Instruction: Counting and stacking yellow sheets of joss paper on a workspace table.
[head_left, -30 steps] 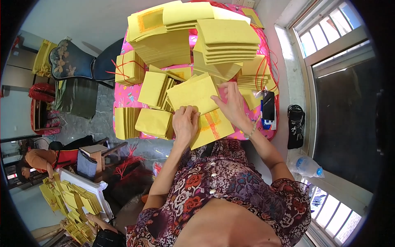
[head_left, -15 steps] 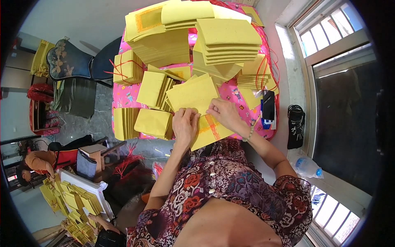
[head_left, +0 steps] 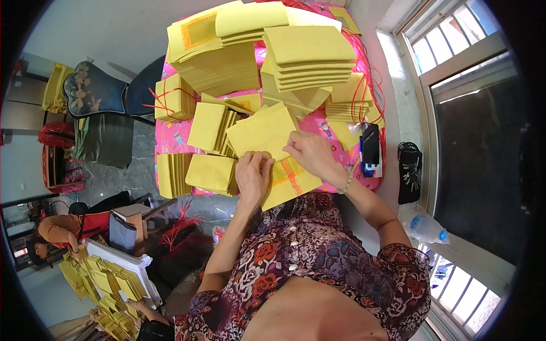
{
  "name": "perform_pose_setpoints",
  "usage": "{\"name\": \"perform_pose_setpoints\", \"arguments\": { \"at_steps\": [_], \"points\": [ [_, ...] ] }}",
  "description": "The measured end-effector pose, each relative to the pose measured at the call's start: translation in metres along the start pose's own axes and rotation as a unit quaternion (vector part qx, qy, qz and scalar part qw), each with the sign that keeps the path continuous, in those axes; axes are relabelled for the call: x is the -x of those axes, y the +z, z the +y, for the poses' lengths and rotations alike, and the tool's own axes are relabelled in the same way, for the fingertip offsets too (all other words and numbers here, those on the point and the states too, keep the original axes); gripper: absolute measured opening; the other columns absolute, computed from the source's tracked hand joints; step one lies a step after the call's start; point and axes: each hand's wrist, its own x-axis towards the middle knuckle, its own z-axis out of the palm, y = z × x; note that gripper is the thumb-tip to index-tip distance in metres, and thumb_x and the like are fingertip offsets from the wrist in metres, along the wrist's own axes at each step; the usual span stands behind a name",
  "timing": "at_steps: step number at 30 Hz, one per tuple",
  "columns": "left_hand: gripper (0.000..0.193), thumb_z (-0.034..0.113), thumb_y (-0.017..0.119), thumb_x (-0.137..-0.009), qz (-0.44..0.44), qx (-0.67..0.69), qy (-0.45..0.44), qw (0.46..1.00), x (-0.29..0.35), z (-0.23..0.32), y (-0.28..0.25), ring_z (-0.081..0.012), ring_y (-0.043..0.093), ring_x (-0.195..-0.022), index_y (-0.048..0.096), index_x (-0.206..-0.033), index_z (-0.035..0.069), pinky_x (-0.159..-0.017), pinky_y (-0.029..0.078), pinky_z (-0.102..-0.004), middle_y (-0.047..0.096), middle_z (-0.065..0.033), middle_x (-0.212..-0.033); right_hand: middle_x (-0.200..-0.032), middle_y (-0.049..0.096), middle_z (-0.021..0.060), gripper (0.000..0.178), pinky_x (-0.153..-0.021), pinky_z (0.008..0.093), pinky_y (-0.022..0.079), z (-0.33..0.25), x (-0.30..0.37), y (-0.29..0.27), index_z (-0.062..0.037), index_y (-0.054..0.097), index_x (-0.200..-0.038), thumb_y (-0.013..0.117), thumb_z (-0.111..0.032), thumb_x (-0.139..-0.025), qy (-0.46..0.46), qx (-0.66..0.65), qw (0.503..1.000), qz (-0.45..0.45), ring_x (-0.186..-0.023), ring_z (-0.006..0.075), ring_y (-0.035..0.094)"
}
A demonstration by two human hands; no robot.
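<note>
A yellow paper sheet (head_left: pixel 293 184) with an orange-printed patch hangs over the table's near edge, above my lap. Behind it, a plain yellow paper panel (head_left: pixel 264 135) lies tilted; whether the two are one piece I cannot tell. Along the line where they meet, my left hand (head_left: pixel 253 175) is closed with its fingertips pinching the paper. My right hand (head_left: pixel 311 152), a bead bracelet at its wrist, pinches the same edge further right. Close to my left hand are a folded yellow paper bundle (head_left: pixel 211 172) and another yellow bundle (head_left: pixel 209 128).
Tall yellow paper stacks (head_left: pixel 310 45) rise at the back of the pink patterned table cover (head_left: pixel 173 135). A red-tied bundle (head_left: pixel 175 98) stands at left. Beside the window lies a black phone (head_left: pixel 371 143). Other people handle yellow paper at a white table (head_left: pixel 122 253), lower left.
Both hands keep their pinch on the paper edge, with only slight shifts. The whole view has moved a little. At lower left, the people's hands have shifted slightly.
</note>
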Motion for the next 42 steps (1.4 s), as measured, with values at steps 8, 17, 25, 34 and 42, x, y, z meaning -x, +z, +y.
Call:
{"name": "perform_pose_setpoints", "arguments": {
  "at_steps": [8, 17, 25, 34, 42],
  "points": [
    [0.01, 0.012, 0.076, -0.082, 0.021, 0.059, -0.003, 0.998, 0.007, -0.005, 0.004, -0.0279, 0.057, -0.077, 0.07, -0.088, 0.007, -0.069, 0.044, -0.0395, 0.058, -0.0102, -0.08, -0.079, 0.062, 0.0101, 0.022, -0.062, 0.0442, 0.049, 0.01, 0.003, 0.024, -0.006, 0.057, -0.086, 0.072, -0.022, -0.085, -0.03, -0.033, 0.995, -0.085, -0.074, 0.0326, 0.063],
    [0.013, 0.01, 0.08, -0.08, 0.015, 0.165, -0.099, 0.981, 0.013, -0.046, -0.006, -0.0122, 0.047, -0.067, 0.076, -0.091, 0.006, -0.055, 0.039, -0.0262, 0.049, -0.0019, -0.081, -0.081, 0.061, 0.0076, 0.023, -0.063, 0.0427, 0.049, 0.013, -0.003, 0.024, -0.0072, 0.055, -0.088, 0.071, -0.024, -0.086, -0.015, -0.027, 0.995, -0.094, -0.075, 0.03, 0.063],
    [0.013, 0.014, 0.074, -0.09, -0.078, 0.371, -0.236, 0.895, 0.007, -0.061, -0.014, -0.0011, 0.042, -0.058, 0.075, -0.097, 0.003, -0.053, 0.033, -0.0189, 0.054, 0.0081, -0.07, -0.092, 0.058, 0.0105, 0.025, -0.065, 0.0418, 0.05, 0.011, 0.005, 0.014, -0.008, 0.057, -0.094, 0.072, -0.026, -0.085, -0.078, -0.014, 0.995, -0.068, -0.081, 0.0307, 0.063],
    [0.033, 0.022, 0.072, -0.092, 0.01, 0.317, -0.2, 0.927, 0.002, -0.064, -0.02, -0.0081, 0.056, -0.066, 0.051, -0.113, 0.006, -0.055, 0.044, -0.0208, 0.059, -0.0008, -0.087, -0.082, 0.052, 0.0019, 0.025, -0.071, 0.0312, 0.047, 0.029, -0.016, 0.015, -0.0114, 0.056, -0.077, 0.072, -0.031, -0.08, -0.4, 0.201, 0.893, 0.047, -0.078, 0.0182, 0.055],
    [0.048, 0.01, 0.065, -0.092, -0.02, 0.53, -0.291, 0.796, -0.008, -0.028, -0.069, -0.0161, 0.065, -0.09, 0.039, -0.132, 0.002, -0.065, 0.054, -0.0281, 0.061, -0.01, -0.113, -0.096, 0.061, 0.003, 0.025, -0.079, 0.034, 0.048, -0.011, -0.02, -0.013, -0.0096, 0.066, -0.097, 0.074, -0.029, -0.082, -0.387, 0.107, 0.912, 0.09, -0.094, 0.021, 0.059]
  ]
}}
